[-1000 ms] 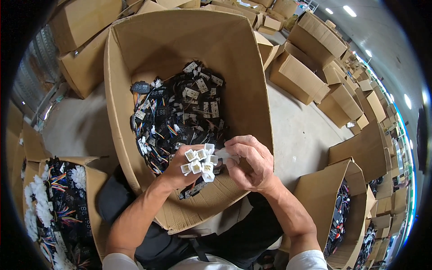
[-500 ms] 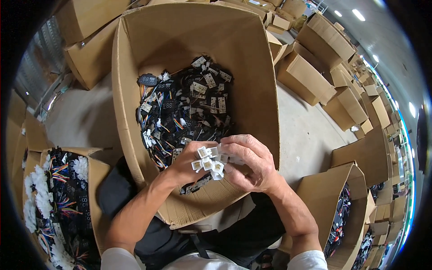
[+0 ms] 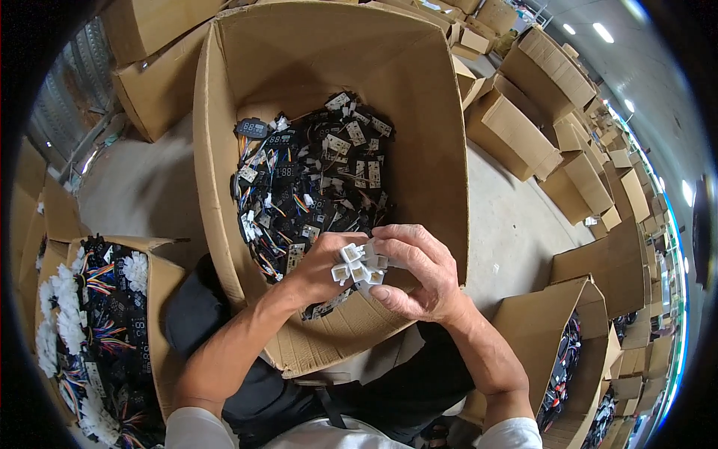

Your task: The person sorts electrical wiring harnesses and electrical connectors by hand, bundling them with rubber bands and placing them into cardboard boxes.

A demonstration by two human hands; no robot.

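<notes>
Over the near end of a large cardboard box, my left hand (image 3: 323,263) is wrapped round a bundle of white plastic wire connectors (image 3: 357,266), their hollow square ends pointing up at me. My right hand (image 3: 425,271) curls round the bundle's right side, its fingers over the top and its thumb below. Part of the bundle is hidden between the two hands. Beneath my left hand a black circuit board (image 3: 327,305) partly shows. Deeper in the box lies a heap of small black display boards (image 3: 286,172) with coloured wires and white plugs.
The large box's wall (image 3: 426,90) stands around the heap. At my left, a smaller box (image 3: 166,280) holds boards with bunched white connectors and coloured wires. To the right, an open carton (image 3: 516,322) holds wired parts. More cartons (image 3: 516,135) stand along the concrete floor (image 3: 497,224).
The connector bundle has shifted slightly right and is gathered closer between my hands. White pieces that showed under my right fingers are now less visible. The whole view has shifted a little.
</notes>
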